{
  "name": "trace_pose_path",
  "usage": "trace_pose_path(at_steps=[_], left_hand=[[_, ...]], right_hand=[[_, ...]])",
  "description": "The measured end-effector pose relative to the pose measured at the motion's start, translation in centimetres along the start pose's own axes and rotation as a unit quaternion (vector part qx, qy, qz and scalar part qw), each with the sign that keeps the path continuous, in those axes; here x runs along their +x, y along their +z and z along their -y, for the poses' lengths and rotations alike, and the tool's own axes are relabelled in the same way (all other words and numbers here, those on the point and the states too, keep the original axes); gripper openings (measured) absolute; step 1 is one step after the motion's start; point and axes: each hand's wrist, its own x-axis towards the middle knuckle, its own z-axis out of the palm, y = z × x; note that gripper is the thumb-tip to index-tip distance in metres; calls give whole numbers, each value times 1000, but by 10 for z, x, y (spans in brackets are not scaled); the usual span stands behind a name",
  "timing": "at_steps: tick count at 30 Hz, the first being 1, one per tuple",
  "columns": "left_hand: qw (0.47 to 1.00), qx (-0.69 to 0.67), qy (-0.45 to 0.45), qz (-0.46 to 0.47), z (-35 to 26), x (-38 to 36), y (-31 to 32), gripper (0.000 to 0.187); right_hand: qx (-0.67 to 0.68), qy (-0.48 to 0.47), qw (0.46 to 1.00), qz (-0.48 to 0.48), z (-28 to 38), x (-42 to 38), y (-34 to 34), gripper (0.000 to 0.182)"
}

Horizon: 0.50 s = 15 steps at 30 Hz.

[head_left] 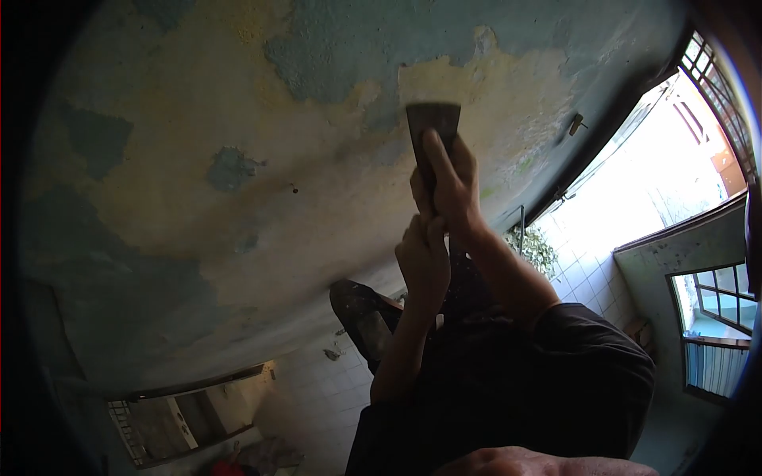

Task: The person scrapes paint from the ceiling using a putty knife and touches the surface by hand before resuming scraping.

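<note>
A paint scraper (pixel 435 116) with a wide, dark flat blade is held up against the wall (pixel 317 198). My right hand (pixel 456 186) is closed round its handle, with the thumb stretched along the base of the blade. Just below, my left hand (pixel 425 255) is closed at the handle's lower end, close against the right hand. Most of the handle is hidden by my fingers. Blue-green paint (pixel 341 55) shows in patches around a bare yellowish area, and the blade's edge lies over that bare part.
To the right is a bright opening (pixel 635 174) with a metal grille (pixel 718 103). A small fitting (pixel 577 124) sticks out of the wall near it. Beyond are a leafy plant (pixel 533 252) and a window (pixel 722 297). Debris (pixel 331 354) lies on the tiled floor (pixel 305 404).
</note>
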Motion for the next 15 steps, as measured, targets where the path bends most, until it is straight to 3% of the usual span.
trace_pose_path(at_steps=[2, 5, 15], left_hand=[[1000, 23, -15, -1, 20, -17, 4, 31], [993, 19, -110, 22, 26, -40, 0, 31], [992, 36, -123, 10, 29, -51, -4, 34]], right_hand=[[-26, 22, 999, -14, -25, -8, -13, 28], [-25, 64, 998, -10, -45, -23, -21, 28], [-40, 108, 993, 0, -46, -32, -19, 30]])
